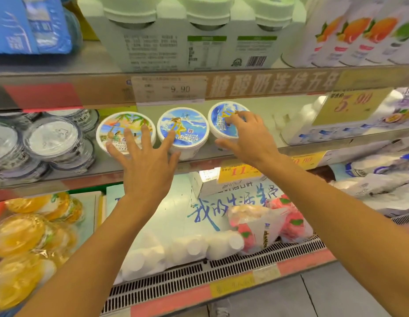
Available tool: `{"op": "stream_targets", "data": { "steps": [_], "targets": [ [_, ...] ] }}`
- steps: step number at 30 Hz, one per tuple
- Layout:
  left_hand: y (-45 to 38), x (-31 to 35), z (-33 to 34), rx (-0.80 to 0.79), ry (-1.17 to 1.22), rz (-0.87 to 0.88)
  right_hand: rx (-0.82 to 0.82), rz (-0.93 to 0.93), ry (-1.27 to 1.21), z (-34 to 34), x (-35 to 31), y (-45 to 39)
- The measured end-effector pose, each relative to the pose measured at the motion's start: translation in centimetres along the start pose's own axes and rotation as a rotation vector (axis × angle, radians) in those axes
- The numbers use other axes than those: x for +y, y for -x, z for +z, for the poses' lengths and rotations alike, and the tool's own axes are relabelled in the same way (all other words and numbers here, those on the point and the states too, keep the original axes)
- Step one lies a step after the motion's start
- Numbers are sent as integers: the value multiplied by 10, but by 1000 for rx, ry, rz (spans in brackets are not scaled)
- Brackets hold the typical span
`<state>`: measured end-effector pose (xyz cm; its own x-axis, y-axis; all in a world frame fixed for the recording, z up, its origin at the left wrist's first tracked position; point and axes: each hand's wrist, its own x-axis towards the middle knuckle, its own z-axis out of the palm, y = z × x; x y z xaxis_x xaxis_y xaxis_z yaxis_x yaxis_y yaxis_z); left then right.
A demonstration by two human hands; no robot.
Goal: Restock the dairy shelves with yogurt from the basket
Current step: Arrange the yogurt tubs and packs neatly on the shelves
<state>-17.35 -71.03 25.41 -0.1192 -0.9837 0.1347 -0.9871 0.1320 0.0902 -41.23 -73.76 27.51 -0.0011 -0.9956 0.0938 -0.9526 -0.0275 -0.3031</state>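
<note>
Yogurt tubs: three on middle shelf (153,167), centre frame. Left hand (144,161) open, fingers spread across left tub (124,131) and middle tub (183,129), apparently aligning row. Right hand (244,136) gripping right tub (224,120), probably seating it.

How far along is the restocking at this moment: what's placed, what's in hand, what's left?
Done: three illustrated yogurt tubs stand in a row on the middle shelf: left tub, middle tub, right tub. In hand: the right hand grips the right tub, while the left hand rests spread fingers on the left and middle tubs. Left: the basket is out of view, so remaining stock cannot be judged.
</note>
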Motion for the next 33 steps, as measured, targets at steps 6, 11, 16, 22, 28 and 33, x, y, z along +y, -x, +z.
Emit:
{"op": "stream_targets", "data": {
  "steps": [6, 11, 16, 22, 28, 33],
  "targets": [
    [-9, 5, 0, 77, 74, 30, -32, -101, 3, -3, 10, 6],
    [-22, 24, 5, 155, 89, 218, -102, -200, 6, -13, 21, 5],
    [-28, 14, 13, 165, 115, 305, -135, -264, 66, -16, 30, 0],
    [-39, 0, 3, 72, 194, 334, -135, -142, -72, -16, 31, -6],
    [-49, -9, -7, -49, 252, 388, -166, -88, -138, -16, 18, -27],
    [-46, 1, -19, -61, 239, 353, -255, -33, 20, -31, 21, -41]
  ]
}}
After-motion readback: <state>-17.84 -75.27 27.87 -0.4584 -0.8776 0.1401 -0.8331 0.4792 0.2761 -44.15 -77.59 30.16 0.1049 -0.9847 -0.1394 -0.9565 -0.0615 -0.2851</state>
